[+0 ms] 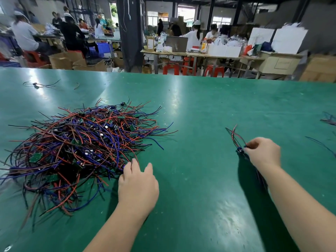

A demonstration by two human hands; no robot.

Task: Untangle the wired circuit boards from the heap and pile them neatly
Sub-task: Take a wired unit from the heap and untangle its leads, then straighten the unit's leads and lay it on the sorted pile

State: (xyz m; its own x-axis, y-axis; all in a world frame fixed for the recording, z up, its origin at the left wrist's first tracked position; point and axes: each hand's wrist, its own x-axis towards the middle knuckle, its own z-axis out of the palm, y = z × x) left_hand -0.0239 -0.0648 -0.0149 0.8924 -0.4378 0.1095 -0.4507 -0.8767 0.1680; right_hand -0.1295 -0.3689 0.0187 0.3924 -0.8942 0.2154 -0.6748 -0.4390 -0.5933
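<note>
A big heap [80, 146] of red, blue and black wires with small green circuit boards lies on the left of the green table [209, 110]. My left hand [137, 186] is at the heap's right edge, its fingertips among the wires; whether it grips one I cannot tell. My right hand [261, 153] is over to the right, clear of the heap. It pinches a small bunch of wired boards [238, 142], whose red and dark wires stick up and away to the left.
A few loose wires [39, 84] lie at the far left of the table. More wired boards [329, 120] lie at the right edge. Beyond the table's far edge are workbenches, red stools, cardboard boxes and several people.
</note>
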